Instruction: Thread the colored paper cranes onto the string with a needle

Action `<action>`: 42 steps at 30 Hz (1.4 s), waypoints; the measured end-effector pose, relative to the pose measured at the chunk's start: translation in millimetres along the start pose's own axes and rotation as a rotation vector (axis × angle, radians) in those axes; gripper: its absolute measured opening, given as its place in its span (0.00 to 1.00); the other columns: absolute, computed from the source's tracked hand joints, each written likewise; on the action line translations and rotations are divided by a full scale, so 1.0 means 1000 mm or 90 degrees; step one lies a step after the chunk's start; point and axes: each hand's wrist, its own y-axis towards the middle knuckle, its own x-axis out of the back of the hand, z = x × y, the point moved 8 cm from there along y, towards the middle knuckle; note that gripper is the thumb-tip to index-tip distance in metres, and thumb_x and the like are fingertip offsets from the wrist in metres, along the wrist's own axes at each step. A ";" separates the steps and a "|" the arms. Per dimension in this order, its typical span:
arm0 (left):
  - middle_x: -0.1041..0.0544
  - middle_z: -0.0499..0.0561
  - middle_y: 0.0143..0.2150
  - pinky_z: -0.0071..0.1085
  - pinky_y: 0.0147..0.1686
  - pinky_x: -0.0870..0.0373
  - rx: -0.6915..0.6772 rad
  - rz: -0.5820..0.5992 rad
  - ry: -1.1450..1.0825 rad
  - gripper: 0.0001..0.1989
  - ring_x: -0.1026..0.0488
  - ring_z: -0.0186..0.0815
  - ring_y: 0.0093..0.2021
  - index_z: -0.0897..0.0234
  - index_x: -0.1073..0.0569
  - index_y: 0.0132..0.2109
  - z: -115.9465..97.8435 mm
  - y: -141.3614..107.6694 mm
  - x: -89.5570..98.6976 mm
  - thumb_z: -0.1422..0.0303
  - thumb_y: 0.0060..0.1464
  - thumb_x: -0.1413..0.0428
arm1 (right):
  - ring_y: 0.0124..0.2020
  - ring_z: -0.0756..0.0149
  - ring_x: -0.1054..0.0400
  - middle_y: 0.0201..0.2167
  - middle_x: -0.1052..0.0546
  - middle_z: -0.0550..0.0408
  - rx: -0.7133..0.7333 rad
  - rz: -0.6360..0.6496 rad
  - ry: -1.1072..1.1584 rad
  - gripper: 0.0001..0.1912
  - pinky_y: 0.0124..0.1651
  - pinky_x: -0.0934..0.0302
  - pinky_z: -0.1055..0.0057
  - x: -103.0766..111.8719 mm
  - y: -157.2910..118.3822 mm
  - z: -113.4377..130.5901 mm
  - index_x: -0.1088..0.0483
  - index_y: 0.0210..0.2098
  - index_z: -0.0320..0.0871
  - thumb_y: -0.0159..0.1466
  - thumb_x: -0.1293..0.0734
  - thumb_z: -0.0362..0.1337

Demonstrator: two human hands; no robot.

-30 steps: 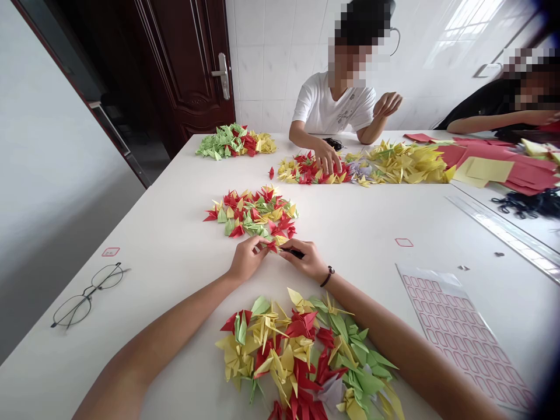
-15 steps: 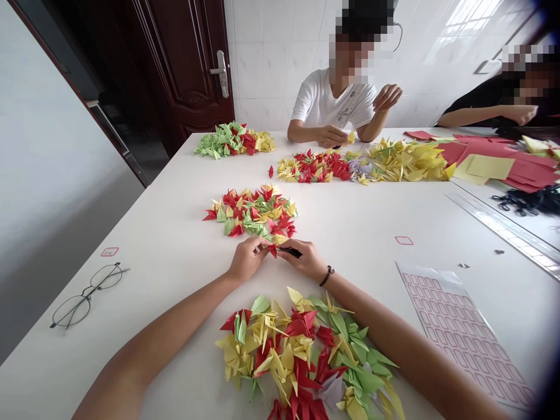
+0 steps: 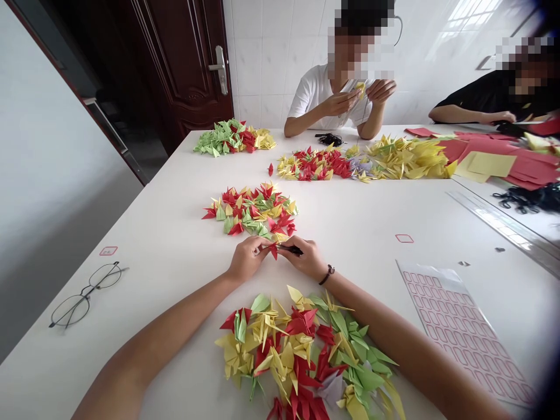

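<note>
Near the table's middle, my left hand pinches a small red folded paper crane by its side. My right hand is closed around a slim black tool, whose tip meets the crane; its exact kind is too small to tell. Just beyond my fingers lies a pile of red, yellow and green paper cranes. Between my forearms spreads a bigger heap of cranes, in the same colours with a pale purple one among them.
Eyeglasses lie at the left. A sheet of red-framed labels is by my right forearm. Further crane piles line the far side, beside red paper sheets and black cords. Two people sit across, one holding a yellow crane.
My hands stay nearly still, with the red crane tilted slightly. Across the table, the person in white has raised a yellow piece in both hands, and the person in black has lowered an arm.
</note>
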 end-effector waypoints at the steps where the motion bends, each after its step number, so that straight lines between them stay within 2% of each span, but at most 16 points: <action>1: 0.25 0.51 0.35 0.32 0.32 0.33 -0.001 0.001 0.002 0.07 0.31 0.34 0.29 0.61 0.26 0.35 0.000 0.000 0.000 0.67 0.49 0.47 | 0.21 0.70 0.34 0.23 0.24 0.53 0.005 0.002 -0.004 0.10 0.25 0.40 0.74 0.000 0.000 0.001 0.33 0.27 0.43 0.57 0.36 0.43; 15: 0.24 0.51 0.35 0.33 0.34 0.33 -0.014 0.005 0.007 0.05 0.29 0.37 0.35 0.59 0.25 0.34 -0.002 0.000 0.000 0.68 0.49 0.46 | 0.20 0.70 0.34 0.22 0.25 0.53 0.027 -0.003 -0.021 0.10 0.24 0.41 0.74 -0.001 0.000 0.003 0.34 0.25 0.43 0.57 0.37 0.42; 20: 0.24 0.52 0.35 0.32 0.33 0.32 -0.028 -0.002 0.020 0.06 0.29 0.36 0.33 0.60 0.25 0.34 -0.004 -0.001 0.001 0.67 0.49 0.46 | 0.20 0.70 0.34 0.22 0.25 0.53 0.035 -0.006 -0.024 0.10 0.24 0.41 0.75 0.000 0.000 0.005 0.34 0.25 0.42 0.57 0.36 0.41; 30: 0.24 0.51 0.32 0.28 0.27 0.31 -0.125 -0.044 0.076 0.05 0.30 0.31 0.26 0.64 0.26 0.34 -0.010 -0.002 0.002 0.72 0.49 0.46 | 0.20 0.71 0.34 0.22 0.25 0.54 0.060 -0.019 -0.024 0.09 0.24 0.41 0.76 0.000 0.000 0.006 0.34 0.25 0.42 0.57 0.36 0.41; 42: 0.24 0.51 0.31 0.27 0.28 0.31 -0.117 -0.030 0.088 0.04 0.31 0.30 0.26 0.65 0.27 0.34 -0.009 -0.002 0.000 0.72 0.49 0.46 | 0.20 0.70 0.32 0.22 0.24 0.54 0.054 -0.017 -0.029 0.09 0.24 0.40 0.76 0.000 0.000 0.007 0.33 0.25 0.42 0.57 0.35 0.40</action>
